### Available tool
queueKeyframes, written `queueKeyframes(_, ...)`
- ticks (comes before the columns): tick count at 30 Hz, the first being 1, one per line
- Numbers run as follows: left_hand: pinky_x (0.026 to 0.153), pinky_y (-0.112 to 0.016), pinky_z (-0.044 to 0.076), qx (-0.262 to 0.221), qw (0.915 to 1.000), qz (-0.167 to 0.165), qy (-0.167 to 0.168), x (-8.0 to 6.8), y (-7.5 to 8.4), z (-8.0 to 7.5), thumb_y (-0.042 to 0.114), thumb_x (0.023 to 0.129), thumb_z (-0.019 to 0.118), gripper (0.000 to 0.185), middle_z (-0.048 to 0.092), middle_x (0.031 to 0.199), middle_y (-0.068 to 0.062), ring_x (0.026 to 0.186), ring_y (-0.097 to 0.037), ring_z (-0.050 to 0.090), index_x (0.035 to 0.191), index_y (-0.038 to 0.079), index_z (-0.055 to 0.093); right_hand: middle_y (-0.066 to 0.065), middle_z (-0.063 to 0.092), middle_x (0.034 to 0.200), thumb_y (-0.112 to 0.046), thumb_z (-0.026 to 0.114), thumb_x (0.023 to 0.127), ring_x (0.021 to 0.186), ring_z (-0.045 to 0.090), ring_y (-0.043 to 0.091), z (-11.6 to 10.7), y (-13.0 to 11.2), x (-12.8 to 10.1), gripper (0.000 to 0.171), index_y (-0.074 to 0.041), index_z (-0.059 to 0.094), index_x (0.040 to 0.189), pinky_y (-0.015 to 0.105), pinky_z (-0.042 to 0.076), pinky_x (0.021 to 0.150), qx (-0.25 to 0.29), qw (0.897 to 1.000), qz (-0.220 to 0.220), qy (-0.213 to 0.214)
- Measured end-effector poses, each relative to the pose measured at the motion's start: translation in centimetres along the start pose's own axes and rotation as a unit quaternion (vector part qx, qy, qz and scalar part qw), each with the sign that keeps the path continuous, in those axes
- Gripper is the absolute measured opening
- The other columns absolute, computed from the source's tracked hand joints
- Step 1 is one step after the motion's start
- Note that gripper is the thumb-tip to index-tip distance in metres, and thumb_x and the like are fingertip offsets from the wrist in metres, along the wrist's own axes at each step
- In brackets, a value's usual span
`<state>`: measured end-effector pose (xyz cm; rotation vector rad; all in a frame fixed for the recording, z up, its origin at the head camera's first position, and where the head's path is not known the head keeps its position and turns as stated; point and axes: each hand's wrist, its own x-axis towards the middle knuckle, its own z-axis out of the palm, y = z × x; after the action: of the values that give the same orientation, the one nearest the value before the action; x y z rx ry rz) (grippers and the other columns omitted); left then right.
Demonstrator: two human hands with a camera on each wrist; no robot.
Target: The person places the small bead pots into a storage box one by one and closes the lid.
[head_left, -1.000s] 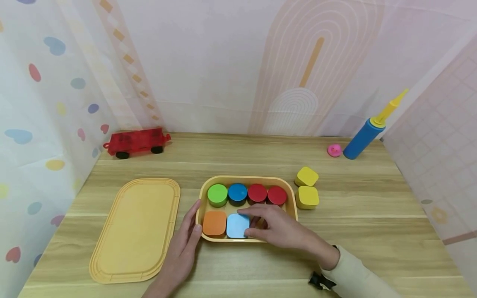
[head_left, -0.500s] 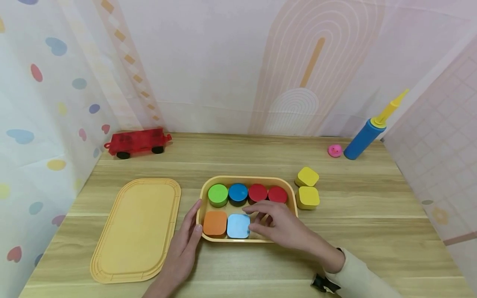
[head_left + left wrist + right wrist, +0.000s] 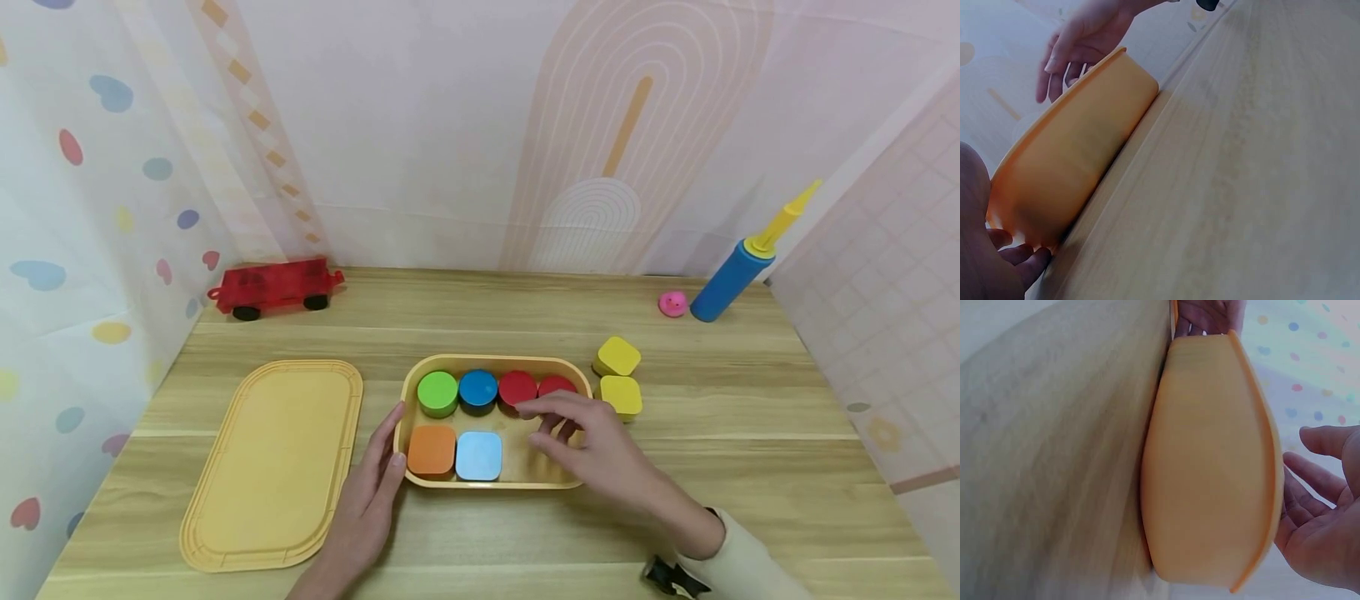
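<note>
A yellow tray (image 3: 420, 372) on the wooden table holds a green round block (image 3: 437, 392), a blue round block (image 3: 477, 389), two red round blocks (image 3: 517, 387), an orange square block (image 3: 432, 451) and a light blue square block (image 3: 478, 455). My left hand (image 3: 372, 484) rests with straight fingers against the tray's left wall (image 3: 1072, 165). My right hand (image 3: 592, 446) hovers over the tray's right part with loosely bent fingers (image 3: 1316, 487), holding nothing. It partly hides the right red block. Two yellow square blocks (image 3: 619, 377) lie just right of the tray.
A flat yellow lid (image 3: 273, 462) lies left of the tray. A red toy wagon (image 3: 273, 286) stands at the back left. A small pink toy (image 3: 672, 303) and a blue and yellow hand pump (image 3: 738, 267) are at the back right. Patterned curtains close in the table.
My right hand has let go of the light blue square block, which now lies in the tray, and has moved right and up. The left hand has not moved.
</note>
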<state>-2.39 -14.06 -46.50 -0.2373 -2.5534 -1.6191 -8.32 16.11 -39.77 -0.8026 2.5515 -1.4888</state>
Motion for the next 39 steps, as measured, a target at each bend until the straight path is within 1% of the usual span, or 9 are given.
queueKeyframes(5, 0.114, -0.004, 0.02, 0.001, 1.0, 0.0, -0.001, 0.0, 0.1, 0.0, 0.018, 0.112, 0.04, 0.052, 0.031, 0.166, 0.002, 0.15, -0.013, 0.028, 0.161, 0.028, 0.029, -0.005, 0.071, 0.111, -0.005, 0.076, 0.091, 0.085, 0.064, 0.012, -1.1, 0.3, -0.7, 0.034, -0.019, 0.074, 0.121, 0.025, 0.06, 0.068, -0.008, 1.0, -0.005, 0.028)
queueKeyframes(9, 0.114, -0.004, 0.021, 0.002, 1.0, 0.003, -0.002, 0.0, 0.1, -0.1, 0.017, 0.112, 0.04, 0.052, 0.032, 0.166, 0.001, 0.15, -0.014, 0.029, 0.162, 0.028, 0.029, -0.002, 0.072, 0.111, -0.007, 0.076, 0.092, 0.085, 0.064, 0.012, -2.2, 0.7, -1.3, 0.03, -0.016, 0.074, 0.12, 0.025, 0.06, 0.069, -0.019, 0.999, 0.0, 0.05)
queueKeyframes(17, 0.114, -0.005, 0.021, -0.001, 1.0, 0.001, -0.003, 0.0, 0.0, 0.0, 0.018, 0.112, 0.039, 0.052, 0.031, 0.166, 0.002, 0.15, -0.014, 0.028, 0.162, 0.029, 0.028, 0.001, 0.073, 0.108, -0.009, 0.075, 0.093, 0.085, 0.064, 0.012, -4.6, 2.2, -2.7, 0.028, -0.012, 0.074, 0.121, 0.025, 0.06, 0.07, -0.048, 0.994, 0.034, 0.095)
queueKeyframes(22, 0.114, -0.004, 0.021, 0.0, 1.0, -0.001, -0.001, 0.0, 0.0, 0.0, 0.017, 0.112, 0.04, 0.052, 0.032, 0.166, 0.003, 0.15, -0.012, 0.028, 0.161, 0.029, 0.029, 0.005, 0.072, 0.102, -0.008, 0.075, 0.093, 0.083, 0.064, 0.012, -5.7, 3.0, -3.5, 0.029, -0.018, 0.075, 0.12, 0.023, 0.059, 0.067, -0.072, 0.989, 0.045, 0.122)
queueKeyframes(25, 0.114, -0.004, 0.021, 0.001, 1.0, -0.003, 0.0, 0.0, 0.0, 0.0, 0.017, 0.112, 0.04, 0.052, 0.032, 0.165, 0.003, 0.15, -0.012, 0.028, 0.161, 0.029, 0.029, 0.004, 0.072, 0.099, -0.008, 0.075, 0.093, 0.081, 0.064, 0.01, -6.3, 3.5, -3.7, 0.029, -0.021, 0.075, 0.119, 0.022, 0.058, 0.066, -0.09, 0.986, 0.049, 0.132)
queueKeyframes(30, 0.114, -0.004, 0.022, -0.001, 1.0, -0.005, 0.001, 0.0, -0.1, 0.0, 0.018, 0.112, 0.04, 0.052, 0.032, 0.165, 0.004, 0.15, -0.012, 0.029, 0.161, 0.03, 0.029, 0.0, 0.069, 0.096, -0.008, 0.076, 0.092, 0.078, 0.062, 0.01, -7.3, 4.6, -3.9, 0.03, -0.014, 0.074, 0.121, 0.021, 0.058, 0.067, -0.12, 0.983, 0.058, 0.126)
queueKeyframes(32, 0.114, -0.005, 0.022, -0.001, 1.0, -0.004, 0.001, 0.0, -0.1, 0.0, 0.018, 0.112, 0.04, 0.052, 0.032, 0.165, 0.003, 0.15, -0.013, 0.029, 0.161, 0.03, 0.029, 0.001, 0.068, 0.096, -0.008, 0.078, 0.09, 0.076, 0.06, 0.01, -7.6, 5.0, -3.9, 0.032, -0.011, 0.074, 0.122, 0.021, 0.057, 0.066, -0.126, 0.983, 0.057, 0.119)
queueKeyframes(35, 0.114, -0.005, 0.022, 0.0, 1.0, -0.004, 0.0, 0.0, -0.1, 0.0, 0.018, 0.112, 0.04, 0.052, 0.032, 0.165, 0.003, 0.15, -0.013, 0.03, 0.161, 0.03, 0.029, 0.004, 0.066, 0.095, -0.008, 0.08, 0.088, 0.072, 0.057, 0.011, -8.0, 5.8, -3.8, 0.035, -0.01, 0.073, 0.122, 0.02, 0.056, 0.064, -0.131, 0.984, 0.054, 0.109)
queueKeyframes(39, 0.114, -0.005, 0.022, -0.003, 1.0, -0.005, -0.003, 0.0, 0.0, 0.0, 0.018, 0.112, 0.04, 0.052, 0.031, 0.166, 0.003, 0.15, -0.015, 0.029, 0.161, 0.029, 0.029, 0.006, 0.063, 0.098, -0.009, 0.082, 0.086, 0.074, 0.056, 0.012, -8.3, 6.6, -3.5, 0.04, -0.011, 0.073, 0.125, 0.02, 0.055, 0.064, -0.138, 0.984, 0.062, 0.093)
